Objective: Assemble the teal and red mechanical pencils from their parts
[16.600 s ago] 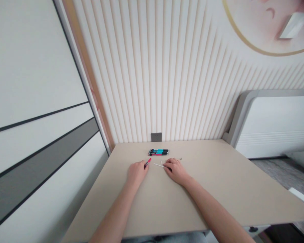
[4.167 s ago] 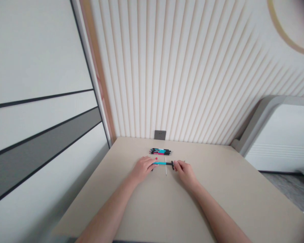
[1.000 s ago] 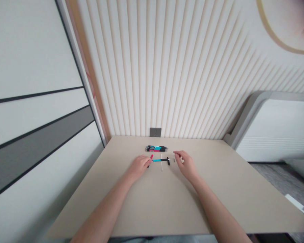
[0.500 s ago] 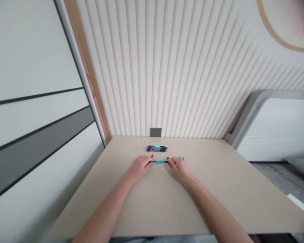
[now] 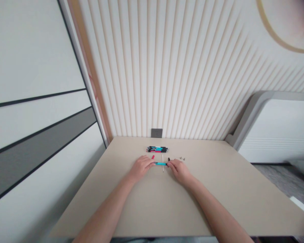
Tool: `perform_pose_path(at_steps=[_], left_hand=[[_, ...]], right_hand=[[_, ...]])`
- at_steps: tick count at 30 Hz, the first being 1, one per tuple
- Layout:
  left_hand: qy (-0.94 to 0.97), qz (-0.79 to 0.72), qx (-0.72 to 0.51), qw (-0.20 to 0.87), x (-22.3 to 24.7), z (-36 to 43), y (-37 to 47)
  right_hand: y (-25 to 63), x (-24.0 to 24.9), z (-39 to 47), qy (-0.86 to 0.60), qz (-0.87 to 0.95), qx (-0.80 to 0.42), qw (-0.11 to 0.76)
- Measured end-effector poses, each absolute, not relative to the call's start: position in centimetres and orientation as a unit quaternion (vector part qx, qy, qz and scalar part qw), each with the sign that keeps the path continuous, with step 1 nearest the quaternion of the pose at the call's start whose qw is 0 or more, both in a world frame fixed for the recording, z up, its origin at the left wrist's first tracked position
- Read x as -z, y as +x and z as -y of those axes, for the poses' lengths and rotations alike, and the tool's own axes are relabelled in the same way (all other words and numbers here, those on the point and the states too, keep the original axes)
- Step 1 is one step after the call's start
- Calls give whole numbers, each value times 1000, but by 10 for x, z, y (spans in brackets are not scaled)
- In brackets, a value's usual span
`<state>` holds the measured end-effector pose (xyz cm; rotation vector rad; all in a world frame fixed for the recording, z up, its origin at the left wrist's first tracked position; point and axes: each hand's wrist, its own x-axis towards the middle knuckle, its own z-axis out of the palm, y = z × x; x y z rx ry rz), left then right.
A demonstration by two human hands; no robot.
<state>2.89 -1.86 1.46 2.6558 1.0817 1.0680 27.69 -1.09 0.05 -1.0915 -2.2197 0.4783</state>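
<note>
Desk (image 5: 147, 206) meets ribbed wall (image 5: 152, 67) beyond left hand (image 5: 141, 166) and right hand (image 5: 179, 169), both pinching a turquoise pen (image 5: 160, 163).

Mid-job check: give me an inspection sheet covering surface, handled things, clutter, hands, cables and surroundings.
Surface: beige table
Handled things: blue pen, crossing a thin white stick
Clutter: pile of pens farther back; red piece, black piece and two small grey pieces beyond the hands
Hands: left hand and right hand hold opposite ends of the blue pen
Cables: nothing seen
Surroundings: ribbed wall and dark socket behind; cabinet left; headboard right
</note>
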Motion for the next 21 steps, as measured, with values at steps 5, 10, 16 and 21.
perform_pose_path(at_steps=[5,10,16,21], left_hand=[[844,-383,-370,68,-14,18,29],[841,-394,-362,79,-15,19,28],[841,-391,-364,85,-18,21,30],[834,-398,-373,87,-15,19,29]], right_hand=[[274,0,11,-404,818,-155,378],[271,-3,14,-417,808,-183,373],[273,-4,15,-431,798,-215,362],[272,-3,15,-429,809,-210,343]])
